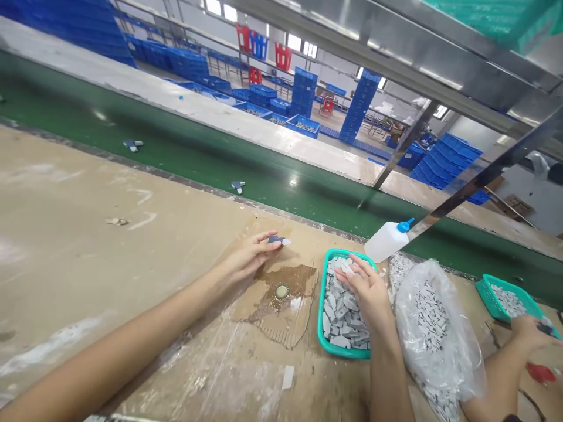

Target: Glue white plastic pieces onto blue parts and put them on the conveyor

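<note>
My left hand point(255, 253) pinches a small dark blue plastic part point(276, 239) with a pale tip, held above the cardboard. Below it a torn, stained piece of cardboard point(303, 316) lies on the bench, with a small round cap of wet-looking stuff point(282, 291) on it. My right hand point(363, 284) is over a green basket point(322, 328) heaped with light grey plastic pieces point(341, 308). Its thumb and fingers close around a pale piece point(346, 265) at the basket's far end; the fingers partly hide it.
A white bottle with a blue nozzle point(387, 240) stands behind the basket. Right of it lies a clear bag point(433, 322) of small parts. Another person's hand point(528, 337) works at a second green basket point(488, 293). Blue-and-white parts point(238, 186) lie on the green belt point(189, 167).
</note>
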Action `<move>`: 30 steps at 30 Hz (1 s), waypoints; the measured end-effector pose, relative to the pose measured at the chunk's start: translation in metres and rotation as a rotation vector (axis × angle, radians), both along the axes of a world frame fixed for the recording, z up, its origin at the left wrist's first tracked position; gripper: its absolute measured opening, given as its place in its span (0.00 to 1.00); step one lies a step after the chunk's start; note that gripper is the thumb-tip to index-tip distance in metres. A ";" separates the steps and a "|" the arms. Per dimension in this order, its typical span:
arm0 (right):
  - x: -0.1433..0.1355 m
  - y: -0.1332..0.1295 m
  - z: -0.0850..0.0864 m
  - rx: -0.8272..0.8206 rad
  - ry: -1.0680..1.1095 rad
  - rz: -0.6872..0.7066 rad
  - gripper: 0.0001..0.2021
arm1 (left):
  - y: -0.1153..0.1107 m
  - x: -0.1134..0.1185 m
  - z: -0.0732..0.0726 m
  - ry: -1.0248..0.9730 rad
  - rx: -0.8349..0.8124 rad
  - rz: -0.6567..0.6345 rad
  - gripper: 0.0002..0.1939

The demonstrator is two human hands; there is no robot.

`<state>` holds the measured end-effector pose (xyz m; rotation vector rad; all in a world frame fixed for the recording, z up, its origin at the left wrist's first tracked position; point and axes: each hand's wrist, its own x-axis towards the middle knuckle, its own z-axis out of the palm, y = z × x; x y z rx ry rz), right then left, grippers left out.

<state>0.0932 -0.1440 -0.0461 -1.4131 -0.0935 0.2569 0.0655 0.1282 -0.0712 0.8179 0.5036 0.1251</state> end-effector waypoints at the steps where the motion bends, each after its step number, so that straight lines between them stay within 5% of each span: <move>1: -0.003 0.005 0.000 -0.007 0.017 0.047 0.29 | 0.000 -0.005 -0.001 0.005 -0.078 0.017 0.18; 8: -0.027 0.053 -0.016 -0.347 -0.156 0.275 0.21 | 0.016 -0.020 -0.012 -0.101 -0.272 0.040 0.13; 14: -0.040 0.074 -0.031 -0.748 -0.608 0.231 0.14 | 0.030 -0.023 -0.018 -0.213 -0.285 0.066 0.12; 22: -0.046 0.076 -0.035 -0.976 -0.664 0.242 0.13 | 0.028 -0.026 -0.012 -0.261 -0.323 0.019 0.11; 30: -0.047 0.076 -0.033 -0.952 -0.814 0.276 0.09 | 0.029 -0.018 -0.026 -0.243 -0.346 0.105 0.03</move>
